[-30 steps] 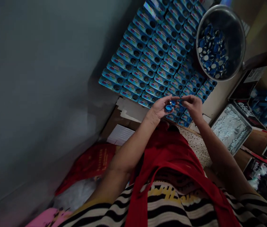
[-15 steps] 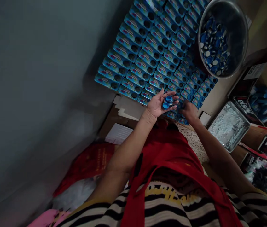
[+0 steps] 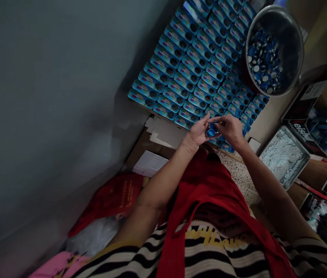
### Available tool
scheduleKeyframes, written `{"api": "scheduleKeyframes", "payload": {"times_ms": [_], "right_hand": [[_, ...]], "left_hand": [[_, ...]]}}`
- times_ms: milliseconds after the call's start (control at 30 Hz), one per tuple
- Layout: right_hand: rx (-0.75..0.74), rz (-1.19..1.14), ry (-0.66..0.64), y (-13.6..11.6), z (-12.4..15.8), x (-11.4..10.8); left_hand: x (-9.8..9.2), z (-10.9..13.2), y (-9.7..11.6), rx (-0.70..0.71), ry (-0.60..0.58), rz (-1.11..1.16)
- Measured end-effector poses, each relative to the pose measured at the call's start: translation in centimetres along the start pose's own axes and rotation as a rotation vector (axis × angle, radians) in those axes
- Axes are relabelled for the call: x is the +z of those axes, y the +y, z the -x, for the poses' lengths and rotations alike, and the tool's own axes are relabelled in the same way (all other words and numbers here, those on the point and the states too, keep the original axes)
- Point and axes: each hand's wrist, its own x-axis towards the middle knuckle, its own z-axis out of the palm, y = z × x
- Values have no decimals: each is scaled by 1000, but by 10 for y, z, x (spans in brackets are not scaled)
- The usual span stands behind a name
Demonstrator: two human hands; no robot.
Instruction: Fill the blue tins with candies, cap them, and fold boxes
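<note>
The person's left hand (image 3: 200,131) was cupped palm up, its palm unclenched beneath a few small round blue plastic caps (image 3: 210,132). The right hand (image 3: 230,127) had its fingers bent over those caps, at the left hand's fingertips; whether it pinched one could not be told. Half a second earlier the right hand had been down at the cases, apart from the left; now the two met, and the right partly covered the left fingers.

Beneath and beyond the hands, slanting rows of blue rectangular cases with dark round openings (image 3: 193,58) spread to the far side, their left edge near a plain grey wall (image 3: 50,96). The hands were over the near edge of the rows.

A deep round steel pot of blue and white caps (image 3: 295,54) stood at far right. A strip of pale tabletop (image 3: 263,120) lay between the cases and a rectangular metal tray of small white pieces (image 3: 286,170), with a black printed cardboard box (image 3: 298,130) just beside the tray.
</note>
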Motion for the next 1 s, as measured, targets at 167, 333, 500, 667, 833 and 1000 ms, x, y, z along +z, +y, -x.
{"api": "scheduleKeyframes", "payload": {"times_ms": [167,333,500,667,833,1000], "right_hand": [[44,-371,92,20,5,9],[231,-359,115,53,40,24],[190,-19,-66,59,68,56],[274,184,-163,52,57,64],[342,254,-195,51,43,56],[302,245,-196,34,47,35]], "left_hand": [[-4,-6,-8,-1,43,-29],[-17,12,4,62,80,-106],[-21,30,13,99,111,-96],[-22,26,10,69,67,-85],[-19,16,3,102,50,-33],[-4,16,-2,193,85,2]]}}
